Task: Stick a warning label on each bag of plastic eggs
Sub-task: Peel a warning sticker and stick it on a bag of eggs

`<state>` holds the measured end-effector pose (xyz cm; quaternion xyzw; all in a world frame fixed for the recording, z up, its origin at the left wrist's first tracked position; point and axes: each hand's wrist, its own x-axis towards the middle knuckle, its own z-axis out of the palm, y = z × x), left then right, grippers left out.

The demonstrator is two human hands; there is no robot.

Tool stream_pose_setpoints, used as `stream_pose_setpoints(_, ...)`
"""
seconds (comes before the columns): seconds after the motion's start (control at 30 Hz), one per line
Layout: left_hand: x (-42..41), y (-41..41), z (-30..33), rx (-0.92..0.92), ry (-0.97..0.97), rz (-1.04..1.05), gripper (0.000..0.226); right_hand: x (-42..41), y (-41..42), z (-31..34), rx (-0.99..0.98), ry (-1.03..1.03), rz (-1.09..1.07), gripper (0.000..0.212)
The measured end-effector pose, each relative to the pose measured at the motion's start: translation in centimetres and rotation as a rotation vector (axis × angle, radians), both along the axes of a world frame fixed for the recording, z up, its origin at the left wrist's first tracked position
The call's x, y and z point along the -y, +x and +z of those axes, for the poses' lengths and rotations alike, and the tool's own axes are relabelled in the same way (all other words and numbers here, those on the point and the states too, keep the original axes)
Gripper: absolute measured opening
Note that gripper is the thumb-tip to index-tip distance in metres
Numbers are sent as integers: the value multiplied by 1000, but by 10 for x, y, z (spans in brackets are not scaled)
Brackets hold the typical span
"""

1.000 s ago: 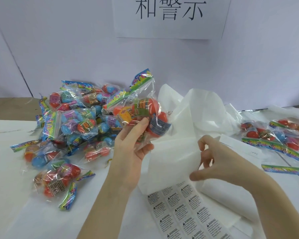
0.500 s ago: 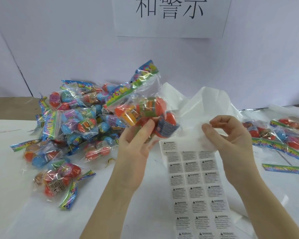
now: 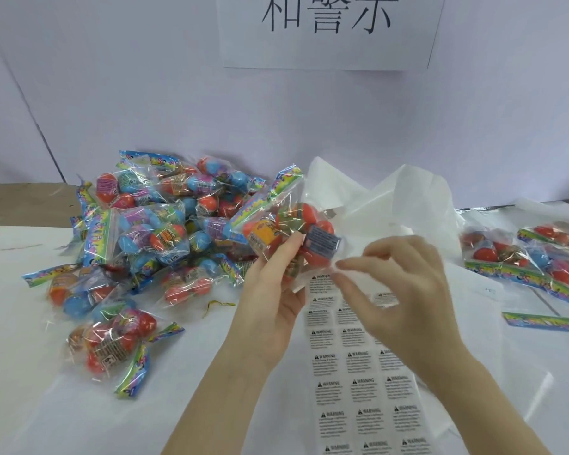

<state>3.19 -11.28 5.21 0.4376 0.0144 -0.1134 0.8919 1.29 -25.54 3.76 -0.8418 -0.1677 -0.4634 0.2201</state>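
The white-covered desk carries, at left centre of the frame, a large heap of clear bags of coloured plastic eggs, and at lower centre a white sheet of printed warning labels. Just above the sheet, the left hand grips one clear egg bag; the right hand, blurred, appears to pinch a peeled label beside it. The crinkly film could make the label crease or stick to a finger.
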Motion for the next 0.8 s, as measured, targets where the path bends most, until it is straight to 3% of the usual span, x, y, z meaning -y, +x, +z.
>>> stream_pose_setpoints(0.2,-5,1,1,-54,-62,-80,25,-9,-1,-6,-99,-75,126,20)
stream_pose_setpoints(0.4,-6,0,4,-19,-54,-108,27,-9,-2,-6,-158,-129,93,24)
stream_pose_setpoints(0.57,-4,-2,6,-9,-53,-119,41,-10,-2,-8,-133,-173,66,7)
stream_pose_setpoints(0.7,-4,-2,3,-4,-37,-119,45,-12,-3,-6,-134,-212,52,5)
stream_pose_setpoints(0.8,-3,-1,2,-5,-43,-114,45,-13,-4,-5,-144,-226,52,16)
